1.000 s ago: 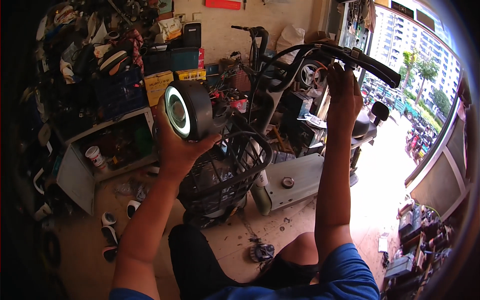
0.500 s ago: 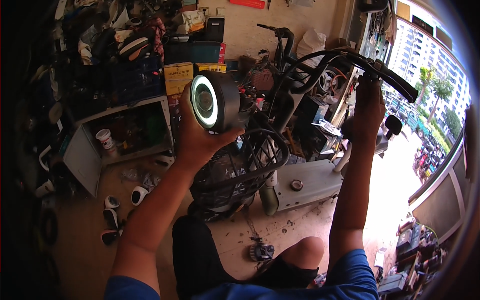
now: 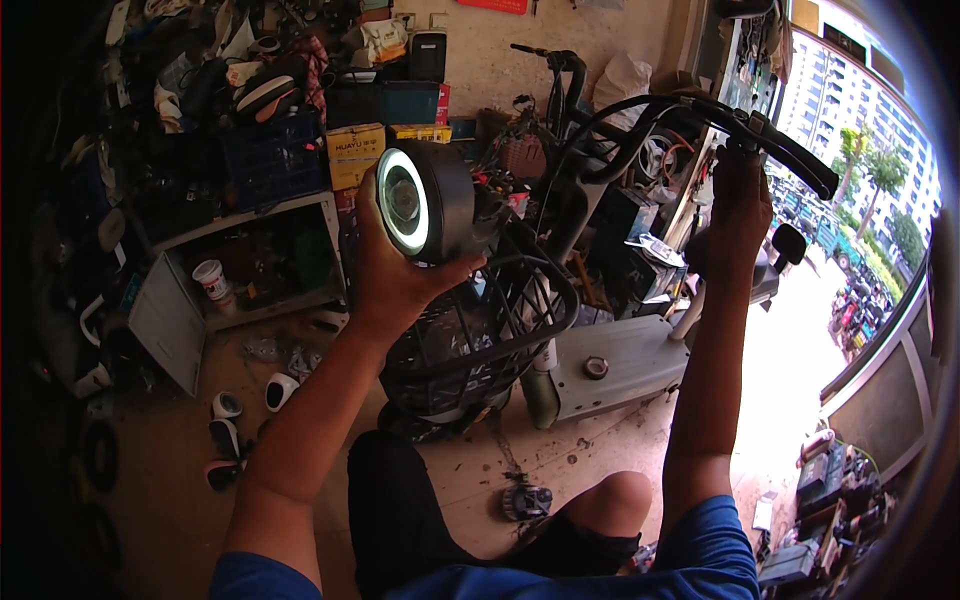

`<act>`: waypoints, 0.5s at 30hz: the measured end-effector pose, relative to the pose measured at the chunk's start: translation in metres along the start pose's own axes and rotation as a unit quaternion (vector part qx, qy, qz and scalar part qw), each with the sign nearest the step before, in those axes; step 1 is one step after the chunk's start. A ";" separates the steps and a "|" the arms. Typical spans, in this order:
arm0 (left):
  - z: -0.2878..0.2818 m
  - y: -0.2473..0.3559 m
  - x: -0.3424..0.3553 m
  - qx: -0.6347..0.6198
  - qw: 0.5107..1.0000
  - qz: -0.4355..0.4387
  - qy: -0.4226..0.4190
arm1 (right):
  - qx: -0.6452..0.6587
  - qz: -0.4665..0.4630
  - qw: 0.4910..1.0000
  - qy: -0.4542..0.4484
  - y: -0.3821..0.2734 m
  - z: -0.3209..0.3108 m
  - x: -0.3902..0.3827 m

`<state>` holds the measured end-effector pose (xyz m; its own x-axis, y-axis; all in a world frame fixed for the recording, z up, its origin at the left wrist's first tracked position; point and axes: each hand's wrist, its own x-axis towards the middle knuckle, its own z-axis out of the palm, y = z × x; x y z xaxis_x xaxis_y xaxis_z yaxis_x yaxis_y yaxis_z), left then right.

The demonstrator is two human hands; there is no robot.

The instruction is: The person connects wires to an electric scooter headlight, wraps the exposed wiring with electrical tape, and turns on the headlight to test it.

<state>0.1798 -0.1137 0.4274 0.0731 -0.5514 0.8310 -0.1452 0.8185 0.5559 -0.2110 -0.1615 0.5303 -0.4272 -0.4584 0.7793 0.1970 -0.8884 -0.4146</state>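
Cupped in my left hand is a round black headlight, its white ring lit and facing left. My thumb lies along its underside, and fingers wrap behind the ring side. The lamp is held above the black wire basket of an electric scooter. My right hand reaches up to the scooter's handlebar, its fingers closed at the part just inboard of the black grip. Exactly what those fingertips press is hidden.
A roll of tape rests on the scooter's grey footboard. An open metal cabinet stands left, with a white cup inside. Loose white-and-black parts lie on the floor. Tools and boxes crowd the lower right.
The headlight and my left hand have shifted very slightly left. My right hand stays at the handlebar, and the ring stays lit.
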 end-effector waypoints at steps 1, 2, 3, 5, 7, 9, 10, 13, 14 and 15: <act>-0.001 -0.002 0.000 0.019 1.000 0.010 0.001 | -0.003 -0.004 1.000 -0.010 -0.001 0.001 -0.001; -0.002 -0.003 0.001 0.038 0.999 0.019 0.002 | -0.007 -0.008 1.000 -0.019 -0.001 0.002 -0.001; -0.002 -0.002 0.001 0.038 0.999 0.019 0.000 | -0.007 -0.008 1.000 -0.018 -0.001 0.001 -0.002; -0.001 0.001 0.003 0.015 1.000 0.027 0.003 | -0.014 -0.004 1.000 -0.008 -0.001 0.001 -0.002; -0.003 -0.007 0.003 0.007 1.000 0.017 0.010 | -0.004 0.004 1.000 -0.006 0.000 0.001 -0.003; -0.001 -0.003 0.002 -0.057 0.997 -0.038 0.024 | 0.007 0.010 1.000 -0.002 -0.001 -0.001 -0.004; -0.001 -0.006 0.002 -0.057 0.997 -0.038 0.022 | -0.047 -0.032 0.998 -0.031 -0.002 -0.002 -0.005; -0.008 -0.017 0.006 -0.006 0.999 -0.018 0.032 | -0.114 -0.075 0.989 -0.049 -0.008 0.004 -0.008; -0.008 -0.016 0.005 -0.004 0.999 -0.018 0.031 | -0.120 -0.075 0.989 -0.044 -0.008 0.005 -0.008; -0.005 -0.005 0.005 -0.063 0.996 -0.058 0.025 | -0.127 -0.076 0.988 -0.038 -0.008 0.005 -0.008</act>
<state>0.1862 -0.1191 0.4289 0.1326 -0.6366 0.7597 -0.0086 0.7657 0.6431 -0.2051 -0.1504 0.5295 -0.3650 -0.3289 0.8710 -0.0973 -0.9169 -0.3871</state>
